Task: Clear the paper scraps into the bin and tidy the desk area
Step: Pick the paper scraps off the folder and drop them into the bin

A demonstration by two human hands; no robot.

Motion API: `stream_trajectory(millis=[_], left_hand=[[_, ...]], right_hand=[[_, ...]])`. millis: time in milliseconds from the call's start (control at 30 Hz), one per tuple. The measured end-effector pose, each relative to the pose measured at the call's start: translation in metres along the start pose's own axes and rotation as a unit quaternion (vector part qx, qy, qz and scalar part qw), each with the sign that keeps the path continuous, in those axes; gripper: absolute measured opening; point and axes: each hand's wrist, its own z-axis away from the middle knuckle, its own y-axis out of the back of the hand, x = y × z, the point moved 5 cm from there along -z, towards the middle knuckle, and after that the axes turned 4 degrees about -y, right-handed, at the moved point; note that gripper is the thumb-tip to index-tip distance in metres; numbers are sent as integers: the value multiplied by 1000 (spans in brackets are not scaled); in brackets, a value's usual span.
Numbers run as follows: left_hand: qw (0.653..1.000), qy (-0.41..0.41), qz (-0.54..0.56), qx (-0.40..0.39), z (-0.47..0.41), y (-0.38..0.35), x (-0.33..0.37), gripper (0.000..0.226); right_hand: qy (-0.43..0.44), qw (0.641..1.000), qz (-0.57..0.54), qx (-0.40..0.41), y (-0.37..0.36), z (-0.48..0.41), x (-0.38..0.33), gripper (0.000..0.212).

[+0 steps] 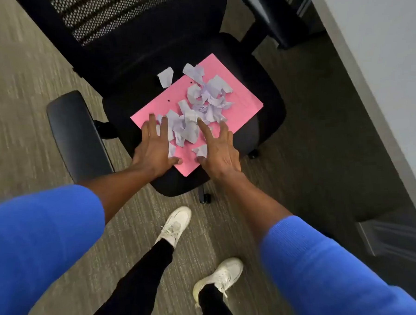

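A pink folder [242, 100] lies flat on the seat of a black office chair [270, 120]. Several torn pale-lilac paper scraps [204, 102] are heaped on the folder, and one scrap [165, 77] lies off its far edge on the seat. My left hand [153, 148] rests palm down on the folder's near left corner, fingers spread, touching the scraps' left side. My right hand [219, 149] is spread on the near right of the pile, index finger on the scraps. Neither hand holds anything. No bin is in view.
The chair's mesh back [122, 15] rises at the top and its left armrest [77, 137] juts out toward me. A grey-white desk edge [371, 76] runs down the right side. My feet in white shoes [175, 225] stand on carpet below the seat.
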Motion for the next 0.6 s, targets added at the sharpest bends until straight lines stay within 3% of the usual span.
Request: stream_trajectory(millis=[167, 367, 600], left_hand=[[999, -22, 43, -7, -22, -6, 1, 128], [997, -37, 55, 37, -32, -8, 0, 82], [993, -59, 72, 69, -37, -1, -4, 55]], right_hand=[[8, 1000, 6, -24, -19, -22, -16, 100], [21, 1000, 10, 3, -30, -49, -35, 89], [63, 997, 33, -13, -23, -73, -37, 53]])
